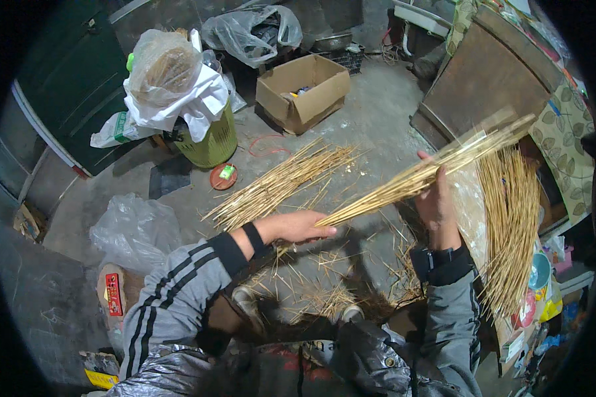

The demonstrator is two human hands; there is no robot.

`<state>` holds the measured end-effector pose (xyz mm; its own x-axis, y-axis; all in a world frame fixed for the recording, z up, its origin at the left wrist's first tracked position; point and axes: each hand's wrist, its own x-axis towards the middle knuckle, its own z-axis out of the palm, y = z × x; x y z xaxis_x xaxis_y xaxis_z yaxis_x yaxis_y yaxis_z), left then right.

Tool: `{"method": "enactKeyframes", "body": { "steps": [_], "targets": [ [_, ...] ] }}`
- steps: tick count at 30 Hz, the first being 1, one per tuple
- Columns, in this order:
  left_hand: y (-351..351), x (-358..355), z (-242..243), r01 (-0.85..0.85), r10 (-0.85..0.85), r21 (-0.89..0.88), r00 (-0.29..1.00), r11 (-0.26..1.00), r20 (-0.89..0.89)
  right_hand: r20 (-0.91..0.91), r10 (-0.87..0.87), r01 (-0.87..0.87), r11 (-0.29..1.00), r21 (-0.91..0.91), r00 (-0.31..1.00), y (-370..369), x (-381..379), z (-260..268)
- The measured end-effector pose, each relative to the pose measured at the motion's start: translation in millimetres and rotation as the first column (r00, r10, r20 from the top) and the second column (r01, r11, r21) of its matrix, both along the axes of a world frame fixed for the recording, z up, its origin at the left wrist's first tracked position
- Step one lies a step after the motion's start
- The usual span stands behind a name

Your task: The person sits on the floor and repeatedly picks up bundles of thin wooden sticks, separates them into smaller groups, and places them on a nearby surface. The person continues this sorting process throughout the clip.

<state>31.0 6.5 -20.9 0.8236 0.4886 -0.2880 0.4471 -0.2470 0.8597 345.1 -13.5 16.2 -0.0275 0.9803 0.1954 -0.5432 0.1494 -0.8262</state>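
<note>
A bundle of dry straw stalks (392,192) slants across in front of me, its far end at the upper right blurred. My left hand (305,227) grips the narrow lower end of this bundle. Around its middle, my right hand (436,196) has the fingers and thumb against the stalks. On the floor beyond my left hand lies a loose pile of straw stalks (283,183). Another thick bundle of stalks (509,223) rests on a board to the right of my right hand. Short straw scraps (328,297) litter the floor between my shoes.
An open cardboard box (303,94) stands ahead, beside a green plastic basket (211,136) topped with bags. Left of me are a clear plastic bag (136,231) and a red packet (113,294). A small red dish (223,176) sits near the basket; a brown panel (491,74) leans at right.
</note>
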Motion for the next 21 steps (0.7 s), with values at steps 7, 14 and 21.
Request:
{"method": "enactKeyframes", "body": {
  "steps": [7,14,21],
  "targets": [
    [-58,1,16,-0.054,0.29,-0.764,0.94,0.643,0.178,0.259,0.329,-0.269,0.932,-0.241,0.908,-12,-57,-18],
    [-60,6,4,-0.203,0.41,-0.6,0.882,0.774,0.231,0.304,0.234,-0.137,0.942,-0.307,0.924,-25,-90,-10],
    [-58,11,0,-0.378,0.479,-0.359,0.841,0.853,0.252,0.31,0.136,-0.027,0.944,-0.33,0.941,-16,-93,-20]
  ]
}}
